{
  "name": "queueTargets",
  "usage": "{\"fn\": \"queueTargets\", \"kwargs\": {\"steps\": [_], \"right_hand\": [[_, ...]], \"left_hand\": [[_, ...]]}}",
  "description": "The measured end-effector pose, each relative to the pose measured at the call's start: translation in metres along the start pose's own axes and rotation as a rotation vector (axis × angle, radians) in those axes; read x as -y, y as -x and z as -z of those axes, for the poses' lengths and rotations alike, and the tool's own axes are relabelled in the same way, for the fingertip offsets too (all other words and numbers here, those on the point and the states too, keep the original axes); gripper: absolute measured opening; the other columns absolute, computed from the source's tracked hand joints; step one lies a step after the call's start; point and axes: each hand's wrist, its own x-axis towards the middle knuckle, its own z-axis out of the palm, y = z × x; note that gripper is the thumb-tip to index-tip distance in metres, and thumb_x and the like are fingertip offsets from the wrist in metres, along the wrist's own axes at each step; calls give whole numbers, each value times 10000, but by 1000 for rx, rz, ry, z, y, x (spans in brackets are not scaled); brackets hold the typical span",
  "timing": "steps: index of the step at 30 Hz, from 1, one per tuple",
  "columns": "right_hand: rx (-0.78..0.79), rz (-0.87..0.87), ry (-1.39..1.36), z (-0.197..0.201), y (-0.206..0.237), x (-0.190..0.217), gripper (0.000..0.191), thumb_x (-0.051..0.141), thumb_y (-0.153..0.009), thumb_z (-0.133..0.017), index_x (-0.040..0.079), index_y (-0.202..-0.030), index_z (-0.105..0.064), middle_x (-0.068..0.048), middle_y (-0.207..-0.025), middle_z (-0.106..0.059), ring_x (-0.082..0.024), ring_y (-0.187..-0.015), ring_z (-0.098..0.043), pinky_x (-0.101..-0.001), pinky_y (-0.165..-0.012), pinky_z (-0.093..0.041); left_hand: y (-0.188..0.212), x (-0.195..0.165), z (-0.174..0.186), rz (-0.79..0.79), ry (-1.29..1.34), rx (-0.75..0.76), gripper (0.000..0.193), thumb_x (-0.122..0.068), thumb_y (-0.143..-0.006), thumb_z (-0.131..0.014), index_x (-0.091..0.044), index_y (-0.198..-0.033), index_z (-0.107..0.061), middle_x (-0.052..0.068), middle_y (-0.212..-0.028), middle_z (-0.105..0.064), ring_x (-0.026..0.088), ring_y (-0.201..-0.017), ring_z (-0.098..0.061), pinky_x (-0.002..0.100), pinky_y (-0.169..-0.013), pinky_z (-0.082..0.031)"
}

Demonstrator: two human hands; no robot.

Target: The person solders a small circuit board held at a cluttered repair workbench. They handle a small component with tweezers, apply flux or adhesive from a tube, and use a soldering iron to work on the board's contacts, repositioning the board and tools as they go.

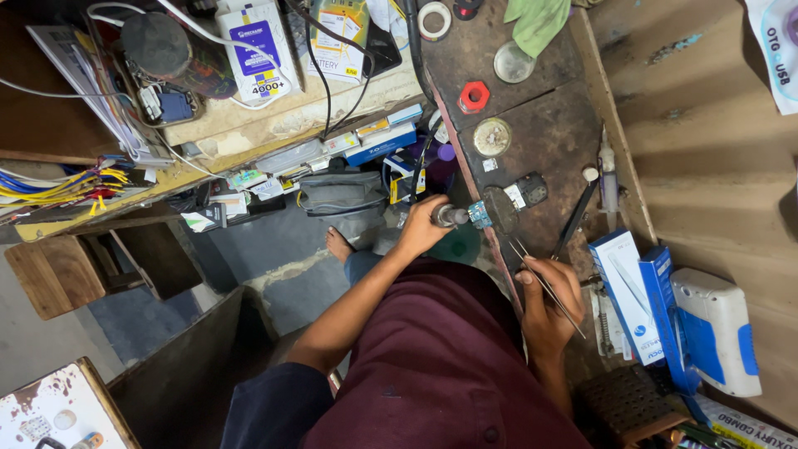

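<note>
Head view: person seated at dark tabletop (549, 133).
Left hand (422, 226): wrapped around soldering-tool handle (450, 216); rigid, light.
Right hand (544, 299): pinching tweezers (544, 284) mid-shaft; thin, springy.
Small blue circuit board (480, 214): just beyond the tool tip; fragile, hold by edges.

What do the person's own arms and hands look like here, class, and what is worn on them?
Both arms are bare from above the elbow down; no gloves, rings, watch or bands show on the left hand or the right hand. A dark navy short sleeve covers the left upper arm. The right upper arm is out of view. A maroon garment lies below.
</note>
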Motion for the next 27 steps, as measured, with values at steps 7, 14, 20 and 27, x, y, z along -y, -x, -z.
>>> {"fn": "queueTargets", "kwargs": {"steps": [7,14,20,27], "right_hand": [[-2,4,-13,0,0,-1,154,-30,-1012,-674,-37,-1163,-703,-130,-1118,-659,-155,-931,-701,-254,-804,-587],[-3,-11,-5,0,4,-1,158,-29,-1011,-679,-34,-1167,-705,-129,-1123,-655,-156,-936,-696,-252,-820,-573],[1,-2,8,-1,3,0,159,-37,-1005,-679,-36,-1163,-706,-131,-1125,-663,-157,-934,-698,-257,-810,-584],[2,1,10,-1,2,2,155,-35,-1007,-679,-34,-1160,-704,-134,-1126,-663,-159,-936,-702,-260,-816,-587]], "left_hand": [[0,0,0,4,-8,4,425,-57,-697,-859,-5,-1068,-656,145,-994,-702,318,-898,-724,368,-770,-554],[2,-2,-1,12,-1,12,433,-53,-698,-854,-7,-1076,-647,134,-991,-695,306,-891,-715,365,-774,-550],[2,-2,-2,28,2,9,452,-61,-698,-859,0,-1089,-640,136,-999,-696,297,-896,-720,362,-775,-553],[0,-2,-3,6,8,12,429,-62,-707,-847,-4,-1079,-641,134,-983,-690,301,-882,-716,363,-759,-551]]}}
